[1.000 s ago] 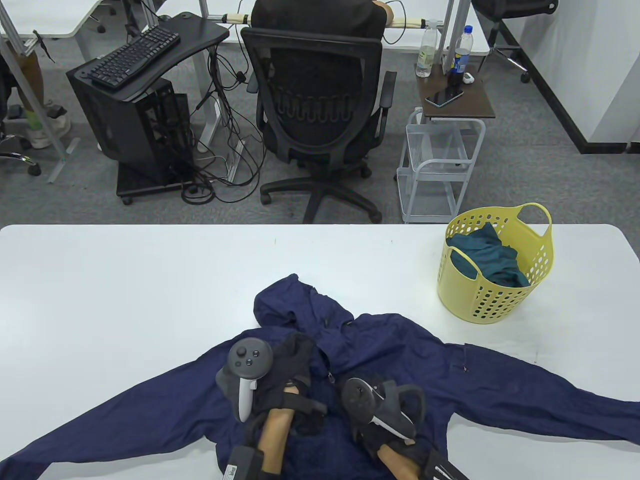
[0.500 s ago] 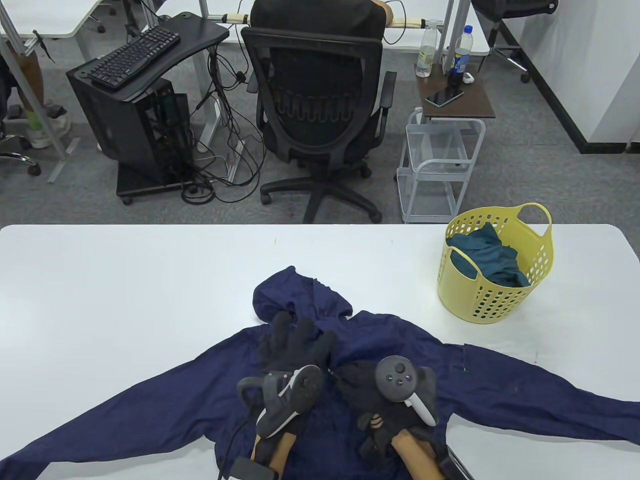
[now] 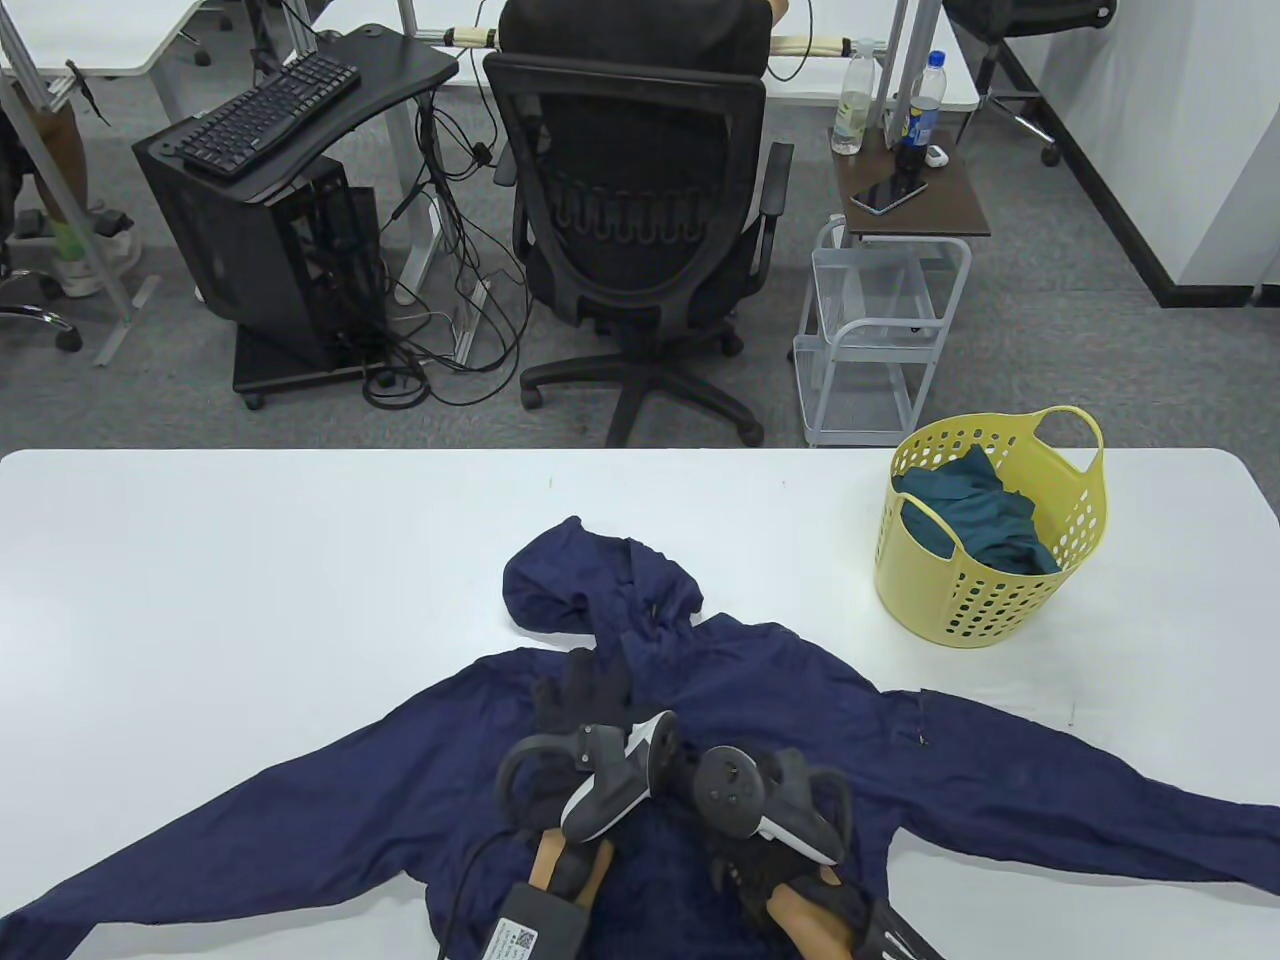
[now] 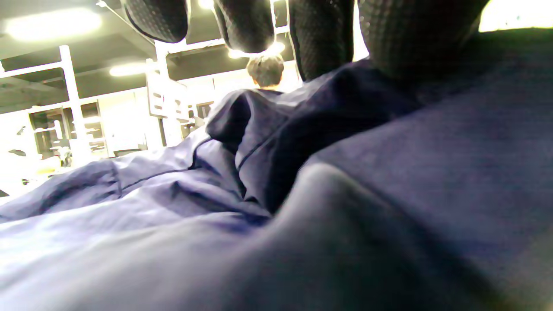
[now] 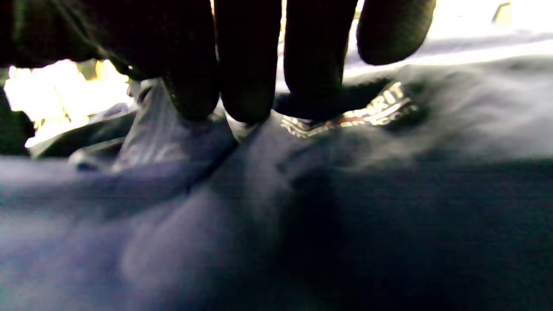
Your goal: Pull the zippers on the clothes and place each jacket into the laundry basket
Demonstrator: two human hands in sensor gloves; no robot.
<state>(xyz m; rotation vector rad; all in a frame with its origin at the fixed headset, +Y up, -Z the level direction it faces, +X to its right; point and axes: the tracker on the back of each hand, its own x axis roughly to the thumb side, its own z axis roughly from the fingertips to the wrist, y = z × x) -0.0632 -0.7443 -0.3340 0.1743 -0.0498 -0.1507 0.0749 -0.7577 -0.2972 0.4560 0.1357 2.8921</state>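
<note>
left of the yellow laundry basket (image 3: 990,535), which already holds one teal garment (image 3: 975,520): navy jacket (image 3: 800,720) spread on the table, not yet binned; left hand (image 3: 585,700) and right hand (image 3: 770,860) on its chest, grips and zipper state not discernible.

Bare white table (image 3: 250,560) spreads across the frame's left and centre. The yellow laundry basket (image 3: 985,590) blocks the right side; the navy jacket (image 3: 760,700) covers the lower middle.

left hand (image 3: 580,700) pulled nearer, jacket hood (image 3: 590,590) bunched up
</note>
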